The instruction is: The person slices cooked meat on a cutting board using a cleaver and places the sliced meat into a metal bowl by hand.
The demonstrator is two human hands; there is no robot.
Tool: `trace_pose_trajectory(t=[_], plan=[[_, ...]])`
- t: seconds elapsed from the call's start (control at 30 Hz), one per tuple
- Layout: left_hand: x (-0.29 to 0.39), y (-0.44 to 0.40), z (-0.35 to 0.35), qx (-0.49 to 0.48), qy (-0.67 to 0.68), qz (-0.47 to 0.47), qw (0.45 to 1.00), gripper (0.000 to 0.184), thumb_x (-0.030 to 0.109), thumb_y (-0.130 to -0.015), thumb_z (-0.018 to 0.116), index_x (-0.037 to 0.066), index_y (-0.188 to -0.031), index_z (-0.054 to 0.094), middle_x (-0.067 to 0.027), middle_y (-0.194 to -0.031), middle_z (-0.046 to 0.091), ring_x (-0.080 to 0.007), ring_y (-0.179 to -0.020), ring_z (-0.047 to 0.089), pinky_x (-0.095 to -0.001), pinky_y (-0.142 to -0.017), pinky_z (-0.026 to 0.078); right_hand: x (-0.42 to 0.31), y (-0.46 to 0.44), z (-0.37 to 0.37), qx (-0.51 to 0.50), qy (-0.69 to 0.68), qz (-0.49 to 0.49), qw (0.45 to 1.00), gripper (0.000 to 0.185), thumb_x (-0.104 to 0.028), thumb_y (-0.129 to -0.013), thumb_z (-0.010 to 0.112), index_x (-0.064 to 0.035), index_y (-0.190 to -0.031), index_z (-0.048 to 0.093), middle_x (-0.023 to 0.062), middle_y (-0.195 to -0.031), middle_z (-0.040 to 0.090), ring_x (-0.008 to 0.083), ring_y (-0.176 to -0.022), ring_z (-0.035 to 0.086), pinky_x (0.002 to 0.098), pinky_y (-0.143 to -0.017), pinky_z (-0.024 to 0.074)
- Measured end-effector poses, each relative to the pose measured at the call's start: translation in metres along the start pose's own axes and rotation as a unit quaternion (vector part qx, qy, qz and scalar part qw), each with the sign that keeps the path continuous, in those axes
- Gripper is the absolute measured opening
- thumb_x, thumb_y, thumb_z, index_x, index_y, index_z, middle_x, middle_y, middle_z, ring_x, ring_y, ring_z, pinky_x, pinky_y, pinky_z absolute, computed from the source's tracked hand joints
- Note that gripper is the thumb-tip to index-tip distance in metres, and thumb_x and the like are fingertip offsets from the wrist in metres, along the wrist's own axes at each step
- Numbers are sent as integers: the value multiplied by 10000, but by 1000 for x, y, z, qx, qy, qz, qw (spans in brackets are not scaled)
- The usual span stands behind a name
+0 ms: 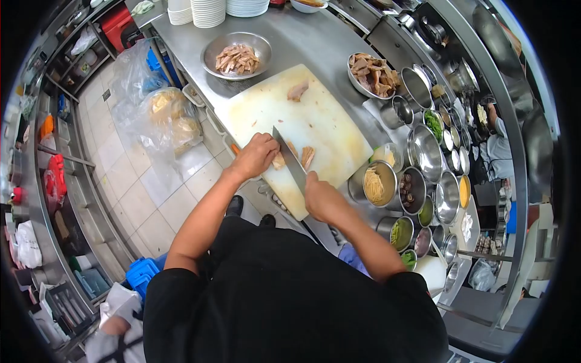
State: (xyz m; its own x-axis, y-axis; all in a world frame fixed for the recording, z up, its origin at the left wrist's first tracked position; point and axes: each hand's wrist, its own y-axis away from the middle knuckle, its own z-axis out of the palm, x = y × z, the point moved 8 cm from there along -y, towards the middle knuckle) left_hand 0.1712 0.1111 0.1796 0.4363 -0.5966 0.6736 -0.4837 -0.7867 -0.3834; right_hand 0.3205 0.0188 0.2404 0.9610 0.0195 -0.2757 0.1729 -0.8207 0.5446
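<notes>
My right hand grips the handle of a kitchen knife. Its blade points away from me across a large white cutting board. On the board's near left side, the curled fingers of my left hand press down on a piece of meat, close against the blade. Partly hidden by the blade is a bit of cut meat. Just right of the knife lie a few cut strips of meat. A larger meat chunk rests alone toward the far end of the board.
Beyond the board stands a metal bowl of sliced meat; a second bowl holds bigger meat pieces. Metal pots with ingredients crowd the right side. Stacked white bowls stand at the back. Plastic bags sit on the floor at left.
</notes>
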Motion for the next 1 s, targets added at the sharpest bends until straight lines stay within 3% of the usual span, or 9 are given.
trace_pose_trajectory(t=[0.13,0.2,0.4,0.63,0.73,1.0], plan=[[-3,3,1,-17,14,-3,1000,78,19,-874,641,34,-949,656,-125,-942,600,-333,-947,561,-406,-860,481,0,-10,9,21,-2,25,999,300,-23,-897,439,107,-1167,426,383,-932,661,508,-897,681,558,-821,529],[0,3,-8,37,-16,18,999,49,25,-856,657,34,-903,661,-126,-896,598,-340,-898,566,-409,-823,488,0,-4,-7,4,-15,23,1000,251,-23,-896,443,92,-1118,425,383,-923,659,513,-890,679,561,-821,527],[-9,2,-6,-14,10,-6,1000,70,21,-874,642,33,-942,655,-136,-926,596,-345,-927,562,-419,-834,484,-11,-6,14,9,4,38,999,253,-34,-914,432,105,-1125,431,393,-933,655,517,-889,675,557,-825,527],[-7,4,-16,27,21,10,999,62,17,-859,652,21,-920,657,-136,-890,601,-349,-894,581,-418,-809,497,-20,16,-19,-3,-24,30,999,195,-58,-945,408,87,-1073,434,389,-895,650,534,-895,661,585,-832,502],[-14,5,-10,-8,27,0,1000,66,21,-877,642,31,-941,654,-132,-939,598,-346,-937,572,-419,-831,485,-16,-3,16,15,-35,44,998,204,-92,-979,404,84,-1079,434,390,-906,651,532,-884,663,584,-822,502],[-15,8,-15,0,52,18,999,54,20,-883,643,17,-936,651,-139,-963,607,-344,-945,574,-412,-847,482,-24,8,-2,12,-31,46,998,184,-46,-939,437,89,-1065,432,393,-902,650,532,-873,665,580,-800,511]])
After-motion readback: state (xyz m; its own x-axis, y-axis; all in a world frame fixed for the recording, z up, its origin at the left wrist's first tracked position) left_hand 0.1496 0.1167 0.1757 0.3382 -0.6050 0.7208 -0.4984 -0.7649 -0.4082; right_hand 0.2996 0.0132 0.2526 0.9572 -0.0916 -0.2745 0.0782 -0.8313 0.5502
